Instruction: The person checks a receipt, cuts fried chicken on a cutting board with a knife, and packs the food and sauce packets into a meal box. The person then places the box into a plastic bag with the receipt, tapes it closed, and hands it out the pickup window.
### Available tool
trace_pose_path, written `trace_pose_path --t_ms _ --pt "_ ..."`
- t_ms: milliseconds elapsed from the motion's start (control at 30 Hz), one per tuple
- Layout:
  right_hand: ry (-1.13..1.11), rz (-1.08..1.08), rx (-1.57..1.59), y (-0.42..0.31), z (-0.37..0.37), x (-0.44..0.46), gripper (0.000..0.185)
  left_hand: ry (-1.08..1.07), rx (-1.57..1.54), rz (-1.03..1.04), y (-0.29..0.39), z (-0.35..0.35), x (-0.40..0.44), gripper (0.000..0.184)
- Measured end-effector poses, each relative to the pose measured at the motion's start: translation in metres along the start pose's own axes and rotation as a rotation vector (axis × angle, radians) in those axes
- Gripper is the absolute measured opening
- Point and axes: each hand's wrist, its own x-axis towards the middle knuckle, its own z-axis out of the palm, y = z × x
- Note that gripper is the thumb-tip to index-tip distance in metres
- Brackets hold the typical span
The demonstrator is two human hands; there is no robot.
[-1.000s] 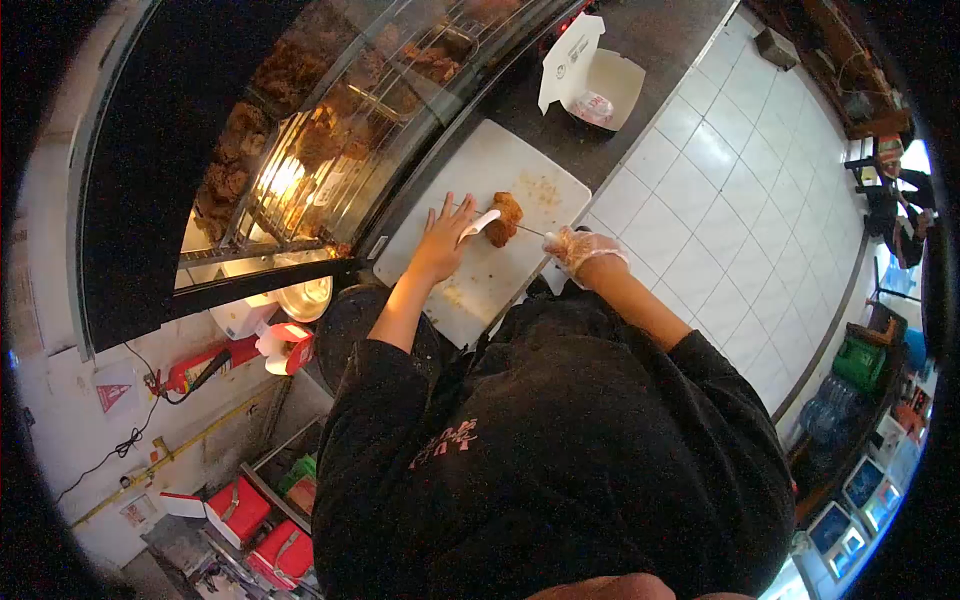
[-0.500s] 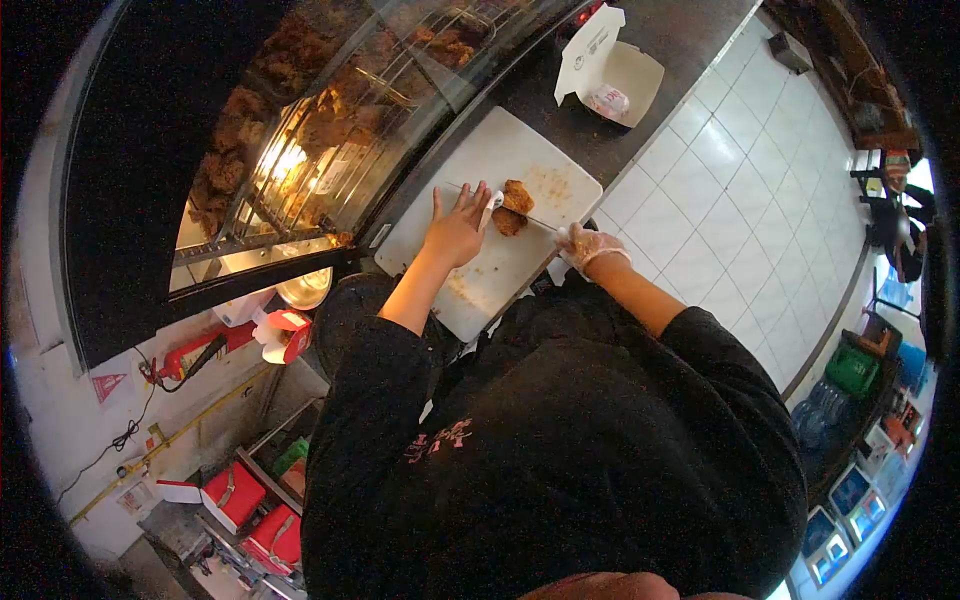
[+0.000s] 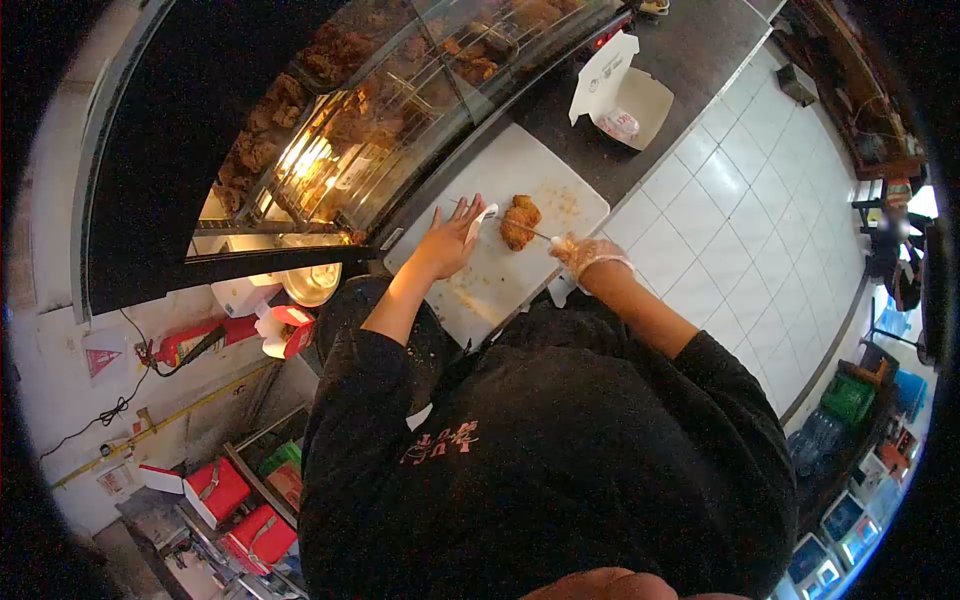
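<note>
A golden-brown piece of fried chicken (image 3: 521, 222) lies on a white cutting board (image 3: 560, 165) dotted with crumbs and grease. My right hand (image 3: 588, 258), in a clear plastic glove, grips a knife (image 3: 541, 235) at its handle end. The thin blade reaches left across the chicken, toward my other hand. My left hand (image 3: 447, 245) is bare, its fingers stretched out over the board left of the chicken. Beside those fingers is a small white piece (image 3: 482, 220), perhaps folded paper; whether it touches the blade I cannot tell.
A lit glass display case (image 3: 370, 130) with fried chicken borders the board's far left. On the dark counter (image 3: 690, 50) stands an open carton (image 3: 645, 100) holding a wrapped item. A red-and-white box (image 3: 287, 330) and a metal bowl (image 3: 313, 284) are near my left elbow.
The view has shifted slightly. Before, the chicken showed as two parts either side of the blade; now it looks like one mass with the blade across it. My right hand has turned a little.
</note>
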Motion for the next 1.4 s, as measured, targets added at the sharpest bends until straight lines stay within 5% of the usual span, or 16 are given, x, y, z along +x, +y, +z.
trace_pose_path --t_ms 233,367,433,833,1033,1200,1300,1400 --pt "-0.024 0.050 0.008 -0.015 -0.020 -0.004 0.059 0.076 -0.119 -0.059 -0.007 0.015 0.000 0.062" --pt "-0.020 0.080 -0.024 -0.004 -0.004 0.014 0.055 0.016 -0.080 -0.082 -0.009 0.025 0.008 0.062" --pt "0.014 -0.097 -0.068 0.019 0.027 0.036 0.050 -0.013 -0.087 -0.093 -0.010 0.022 0.019 0.062" --pt "0.094 -0.030 -0.074 0.021 0.036 0.032 0.051 -0.161 0.169 -0.156 0.009 0.003 0.027 0.063" --pt "0.009 -0.009 -0.092 0.006 0.005 0.017 0.041 -0.072 -0.125 -0.123 -0.002 0.005 -0.001 0.060" --pt "0.083 -0.373 -0.279 0.009 0.002 0.004 0.034 0.039 -0.038 -0.105 0.007 0.008 -0.018 0.061" --pt "0.028 -0.087 -0.148 -0.001 0.003 -0.002 0.029 0.016 -0.123 -0.172 0.013 0.027 -0.023 0.062" --pt "0.077 -0.349 -0.227 0.012 0.016 0.011 0.034 0.017 -0.167 -0.196 0.010 0.037 -0.019 0.063"
